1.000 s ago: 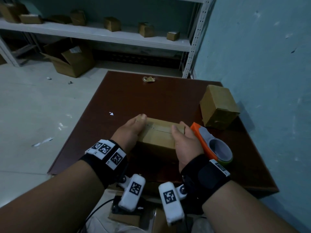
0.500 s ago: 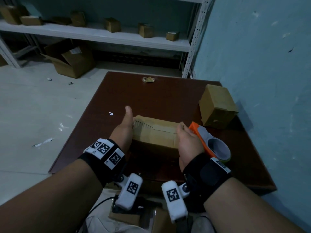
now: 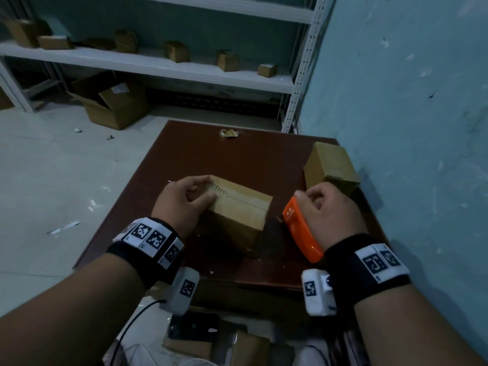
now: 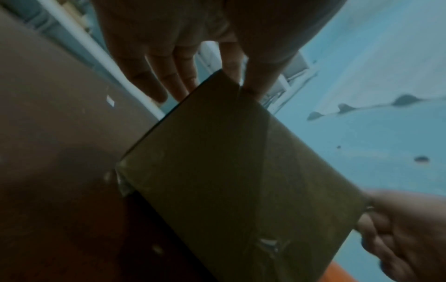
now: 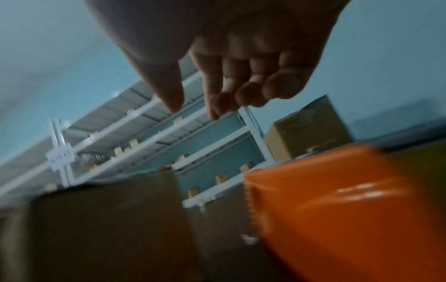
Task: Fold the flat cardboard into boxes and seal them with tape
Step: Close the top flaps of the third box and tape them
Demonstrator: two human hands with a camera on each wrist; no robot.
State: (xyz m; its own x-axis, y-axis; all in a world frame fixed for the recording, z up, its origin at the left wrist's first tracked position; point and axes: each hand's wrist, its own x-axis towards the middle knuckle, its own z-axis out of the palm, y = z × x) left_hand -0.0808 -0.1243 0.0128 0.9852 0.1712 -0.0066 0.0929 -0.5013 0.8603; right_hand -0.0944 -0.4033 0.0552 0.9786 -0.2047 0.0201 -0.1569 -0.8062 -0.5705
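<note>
A folded cardboard box (image 3: 237,207) with a taped top seam stands on the dark brown table (image 3: 211,154). My left hand (image 3: 203,192) holds its left end: the thumb lies on the top and the fingers curl round the far corner, as the left wrist view shows at the box (image 4: 229,162). My right hand (image 3: 314,199) hovers with loosely curled fingers over the orange tape dispenser (image 3: 298,228), just right of the box. In the right wrist view those fingers (image 5: 241,97) hold nothing, and the dispenser (image 5: 337,209) lies below them.
A second closed box (image 3: 330,167) sits at the table's right edge against the blue wall. A scrap of tape (image 3: 229,133) lies at the far edge. White shelving (image 3: 158,67) carries several small boxes; an open carton (image 3: 111,101) stands on the floor.
My right hand has let go of the box's right end and moved right, over the tape dispenser. My left thumb has come down onto the box top, and the box has turned slightly.
</note>
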